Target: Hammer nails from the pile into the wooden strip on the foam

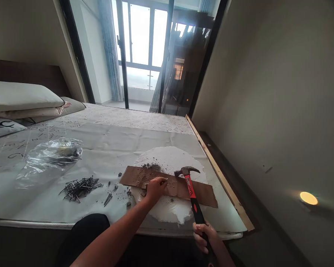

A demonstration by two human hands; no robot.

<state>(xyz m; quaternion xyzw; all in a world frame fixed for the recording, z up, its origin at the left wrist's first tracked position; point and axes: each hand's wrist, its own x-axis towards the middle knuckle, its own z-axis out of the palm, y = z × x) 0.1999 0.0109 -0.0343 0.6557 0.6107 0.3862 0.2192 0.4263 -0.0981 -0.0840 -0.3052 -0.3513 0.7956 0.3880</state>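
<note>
My right hand (204, 237) is wrapped round the black and red handle of a claw hammer (192, 191). The hammer's dark metal head lies over the right part of a brown strip of board (202, 189) pitted with small holes. Over the middle of this strip, my left hand (156, 187) is closed in a pinch on what looks like a nail, mostly hidden by the fingers. Grey crumbs (153, 167) lie on and around the strip's left end. Beneath it spreads a white patch (172, 154) on the pale sheet.
To the left lies a heap of nails (80, 187), with a few loose nails (108, 199) nearer my left arm. Behind the heap sits a clear plastic bag (55, 154). A wooden strip (219, 172) edges the bed on the right. Pillows (25, 96) are stacked at far left.
</note>
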